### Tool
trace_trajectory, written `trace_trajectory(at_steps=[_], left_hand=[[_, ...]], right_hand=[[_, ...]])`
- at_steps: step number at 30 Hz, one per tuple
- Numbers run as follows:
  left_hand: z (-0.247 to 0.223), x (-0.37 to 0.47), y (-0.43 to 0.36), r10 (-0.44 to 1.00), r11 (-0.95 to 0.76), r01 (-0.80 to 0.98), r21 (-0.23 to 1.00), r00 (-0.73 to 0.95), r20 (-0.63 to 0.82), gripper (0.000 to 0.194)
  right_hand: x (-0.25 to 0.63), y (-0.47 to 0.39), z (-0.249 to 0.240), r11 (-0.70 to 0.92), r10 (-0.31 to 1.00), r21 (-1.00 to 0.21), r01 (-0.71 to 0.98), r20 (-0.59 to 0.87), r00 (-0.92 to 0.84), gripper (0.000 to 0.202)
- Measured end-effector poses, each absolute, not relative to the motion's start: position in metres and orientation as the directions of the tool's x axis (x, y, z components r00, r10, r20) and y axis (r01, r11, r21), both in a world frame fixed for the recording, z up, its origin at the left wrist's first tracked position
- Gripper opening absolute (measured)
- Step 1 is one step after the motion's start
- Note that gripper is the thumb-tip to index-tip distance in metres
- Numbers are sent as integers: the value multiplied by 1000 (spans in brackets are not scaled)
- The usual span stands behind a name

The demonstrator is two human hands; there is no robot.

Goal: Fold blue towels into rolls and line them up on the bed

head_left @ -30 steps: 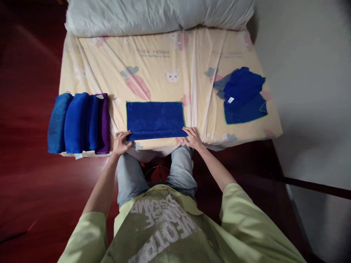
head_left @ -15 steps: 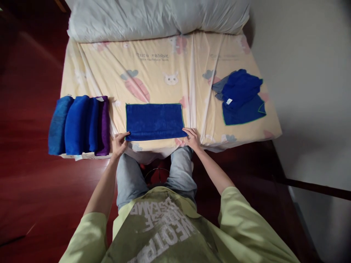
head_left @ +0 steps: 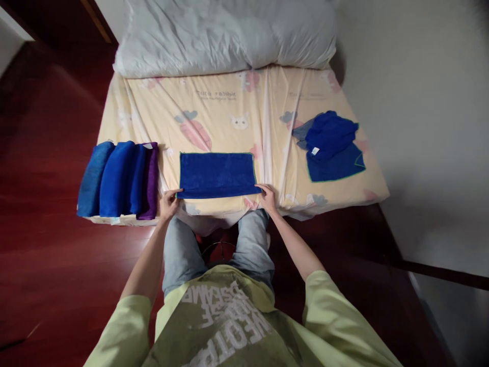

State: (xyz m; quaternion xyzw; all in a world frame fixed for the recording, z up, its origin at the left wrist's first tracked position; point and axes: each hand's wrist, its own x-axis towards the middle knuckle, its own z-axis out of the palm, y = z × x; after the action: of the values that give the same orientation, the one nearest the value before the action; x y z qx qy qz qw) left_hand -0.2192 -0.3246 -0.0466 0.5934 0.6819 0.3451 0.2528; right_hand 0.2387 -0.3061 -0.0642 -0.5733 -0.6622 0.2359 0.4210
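Observation:
A blue towel [head_left: 217, 171] with green edging lies spread in front of me, its long side along the bed's near edge. A narrow strip along its near side is turned up over the rest. My left hand [head_left: 169, 204] pinches the strip's left end between thumb and fingers. At the opposite end, my right hand [head_left: 268, 197] grips the strip the same way. To the left, several rolled or folded towels stand side by side: blue ones [head_left: 116, 178] and a purple towel [head_left: 150, 181]. A loose heap of blue towels [head_left: 331, 147] lies to the right.
The bed [head_left: 229, 135] has a cream sheet printed with carrots and rabbits. A bunched pale quilt [head_left: 225, 38] fills its far side. A grey wall [head_left: 420, 127] rises on the right, and dark red floor [head_left: 42, 204] shows on the left.
The near strip of the blue towel is now folded over, with both hands slightly farther up holding its ends. The camera view has shifted a little, showing more of the room at the far left.

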Motion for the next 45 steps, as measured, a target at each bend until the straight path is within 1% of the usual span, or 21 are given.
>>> trace_trajectory(at_steps=[6,14,18,24,29,34,45], left_hand=[[-50,-221,-324,980,65,627,777,-188,69,46],[-53,-221,-322,975,84,639,765,-210,68,41],[-54,-220,-321,968,110,637,763,-244,64,35],[-53,-219,-320,965,125,636,761,-257,57,36],[-56,-217,-320,956,143,504,852,-293,12,35],[-61,-218,-319,947,150,454,878,-322,4,31],[-58,-216,-318,938,152,464,873,-346,21,28]], right_hand=[[238,-304,-69,218,955,-828,517,289,61,44],[235,-301,-74,66,969,-844,532,181,167,25],[233,-302,-70,37,968,-842,539,165,192,34],[230,-303,-65,45,972,-854,519,157,174,44],[229,-304,-64,48,972,-856,514,159,173,51],[229,-305,-66,57,970,-863,502,167,177,53],[229,-303,-72,71,963,-845,530,197,185,56]])
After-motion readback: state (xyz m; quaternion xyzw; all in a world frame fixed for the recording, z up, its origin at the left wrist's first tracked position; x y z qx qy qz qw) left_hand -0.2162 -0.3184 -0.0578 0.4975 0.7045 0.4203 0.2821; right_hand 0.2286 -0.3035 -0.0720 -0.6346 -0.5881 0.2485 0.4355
